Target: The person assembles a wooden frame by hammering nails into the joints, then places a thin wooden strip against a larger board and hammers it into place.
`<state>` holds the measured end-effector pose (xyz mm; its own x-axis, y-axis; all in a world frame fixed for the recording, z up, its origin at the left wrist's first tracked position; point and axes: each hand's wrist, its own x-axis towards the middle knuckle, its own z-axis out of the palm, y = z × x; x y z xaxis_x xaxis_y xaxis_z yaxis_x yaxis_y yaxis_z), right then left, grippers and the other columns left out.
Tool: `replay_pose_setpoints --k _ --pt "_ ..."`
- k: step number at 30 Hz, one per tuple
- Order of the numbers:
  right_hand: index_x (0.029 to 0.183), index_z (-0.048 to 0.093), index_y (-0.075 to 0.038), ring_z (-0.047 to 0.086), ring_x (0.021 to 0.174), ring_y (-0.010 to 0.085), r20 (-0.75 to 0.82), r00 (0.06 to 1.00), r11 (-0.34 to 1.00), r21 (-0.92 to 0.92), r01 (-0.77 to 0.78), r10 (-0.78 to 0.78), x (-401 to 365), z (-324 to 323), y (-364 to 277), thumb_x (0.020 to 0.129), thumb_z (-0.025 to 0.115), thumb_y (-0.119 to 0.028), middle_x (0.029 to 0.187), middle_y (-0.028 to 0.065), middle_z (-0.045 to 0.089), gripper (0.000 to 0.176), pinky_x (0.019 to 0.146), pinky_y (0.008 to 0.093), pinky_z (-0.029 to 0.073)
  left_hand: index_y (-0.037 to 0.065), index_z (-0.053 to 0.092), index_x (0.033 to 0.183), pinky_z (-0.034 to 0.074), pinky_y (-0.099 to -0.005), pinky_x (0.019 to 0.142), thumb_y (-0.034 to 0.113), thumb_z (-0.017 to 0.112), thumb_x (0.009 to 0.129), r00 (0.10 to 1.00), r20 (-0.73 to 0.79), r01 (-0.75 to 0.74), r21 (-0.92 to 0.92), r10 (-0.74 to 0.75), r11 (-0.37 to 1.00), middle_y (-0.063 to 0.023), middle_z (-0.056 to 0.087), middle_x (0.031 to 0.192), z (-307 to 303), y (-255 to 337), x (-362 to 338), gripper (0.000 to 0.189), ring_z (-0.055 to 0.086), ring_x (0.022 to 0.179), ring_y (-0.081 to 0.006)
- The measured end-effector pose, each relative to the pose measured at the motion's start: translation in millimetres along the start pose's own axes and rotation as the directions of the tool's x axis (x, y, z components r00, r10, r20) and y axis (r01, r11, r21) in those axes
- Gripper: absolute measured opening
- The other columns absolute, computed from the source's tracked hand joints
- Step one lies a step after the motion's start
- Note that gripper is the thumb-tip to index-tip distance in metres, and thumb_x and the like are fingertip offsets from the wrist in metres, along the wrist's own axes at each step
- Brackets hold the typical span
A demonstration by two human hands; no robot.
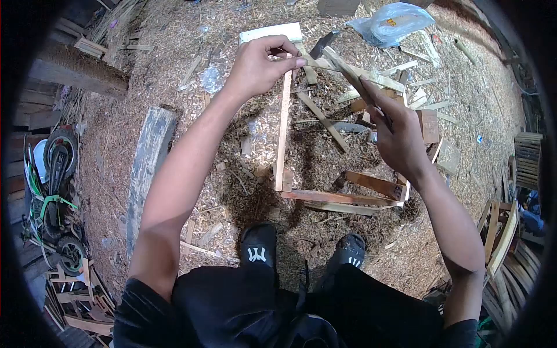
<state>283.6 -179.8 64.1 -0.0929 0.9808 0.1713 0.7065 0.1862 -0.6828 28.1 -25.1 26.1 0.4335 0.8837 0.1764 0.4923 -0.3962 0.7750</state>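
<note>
**Thin wooden strip (347, 72) held across between both hands, above the shavings**

Nearest me on the feed, the shoes (259, 246) stand on the sawdust, and just beyond them a rough frame of slats (339, 197) lies flat on the ground. Above that, the right hand (400, 139) is curled closed around the strip's lower end. Its back is turned to the camera, so I cannot see how the fingertips sit. The left hand (258, 65) is farther out and pinches the other end between thumb and fingertips. The strip's long axis slants from the left pinch down and rightward into the right hand, which is the hand closer to the body. Farthest off, a plastic bag (390, 22) lies on the shavings.
</note>
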Motion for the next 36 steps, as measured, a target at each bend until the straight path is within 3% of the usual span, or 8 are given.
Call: replay_pose_setpoints --k 17,19,23,29,31,35,36 --pt "0.15 0.055 -0.014 0.066 0.07 0.0343 0.004 0.999 0.999 -0.029 0.043 -0.043 0.6 -2.0 -0.3 0.097 0.057 0.006 0.088 0.0248 0.068 0.057 0.065 0.0365 0.051 0.003 0.075 0.096 0.055 -0.029 0.08 0.021 0.083 0.09 1.0 0.028 -0.006 -0.041 0.007 0.999 -0.0016 0.074 0.088 2.5 -3.6 0.7 0.021 0.069 0.087 -0.0094" --pt "0.15 0.055 -0.014 0.066 0.072 0.0346 -0.011 0.998 0.998 0.001 0.06 -0.06 0.3 0.5 2.9 0.097 0.057 0.006 0.09 0.0254 0.068 0.057 0.066 0.037 0.051 0.003 0.076 0.097 0.056 -0.0293 0.079 0.023 0.082 0.091 0.995 0.043 0.091 -0.104 -0.087 0.99 -0.0023 0.075 0.089 0.5 5.1 -2.7 0.022 0.07 0.087 -0.0094" --pt "0.15 0.056 -0.014 0.068 0.073 0.035 0.015 0.999 0.999 -0.027 0.045 -0.044 1.2 -1.0 0.0 0.097 0.057 0.007 0.091 0.0255 0.068 0.057 0.068 0.0369 0.052 0.003 0.076 0.098 0.056 -0.0295 0.08 0.025 0.082 0.092 0.998 0.015 0.057 -0.152 -0.056 0.987 -0.0031 0.076 0.091 2.2 -1.1 -2.3 0.023 0.071 0.089 -0.0102" --pt "0.15 0.056 -0.013 0.065 0.07 0.0332 0.028 1.0 1.0 0.0 -0.007 0.007 1.5 0.2 -2.3 0.098 0.056 0.006 0.089 0.0242 0.069 0.055 0.067 0.0394 0.052 0.004 0.077 0.099 0.057 -0.0287 0.079 0.024 0.08 0.094 1.0 -0.003 0.028 -0.073 -0.028 0.997 -0.0033 0.077 0.09 2.8 -4.4 -2.1 0.021 0.072 0.089 -0.0108" --pt "0.15 0.056 -0.014 0.064 0.068 0.0293 0.003 1.0 1.0 0.002 0.024 -0.024 1.4 2.6 0.6 0.097 0.056 0.006 0.087 0.0233 0.069 0.057 0.066 0.0405 0.052 0.004 0.077 0.1 0.057 -0.0276 0.078 0.023 0.08 0.094 0.999 -0.007 0.033 -0.154 -0.035 0.988 -0.0033 0.077 0.09 4.5 -5.7 -3.3 0.02 0.072 0.087 -0.0101" --pt "0.151 0.056 -0.016 0.064 0.067 0.0253 0.022 0.998 0.999 -0.014 0.052 -0.051 7.0 -8.8 -3.3 0.097 0.057 0.006 0.087 0.0219 0.07 0.058 0.065 0.0394 0.051 0.004 0.077 0.099 0.056 -0.0264 0.076 0.023 0.08 0.095 1.0 -0.021 0.017 -0.12 -0.02 0.993 -0.003 0.076 0.091 8.1 -8.3 -1.8 0.02 0.071 0.086 -0.0095" --pt "0.15 0.056 -0.015 0.068 0.086 0.0245 0.027 0.999 0.999 -0.017 0.04 -0.04 7.9 -12.6 -9.3 0.099 0.057 0.006 0.107 0.0208 0.071 0.056 0.076 0.0368 0.054 0.004 0.077 0.099 0.056 -0.0262 0.075 0.022 0.08 0.095 1.0 -0.024 0.013 -0.125 -0.016 0.992 -0.0029 0.076 0.092 8.8 -8.0 -1.6 0.019 0.071 0.086 -0.0092"
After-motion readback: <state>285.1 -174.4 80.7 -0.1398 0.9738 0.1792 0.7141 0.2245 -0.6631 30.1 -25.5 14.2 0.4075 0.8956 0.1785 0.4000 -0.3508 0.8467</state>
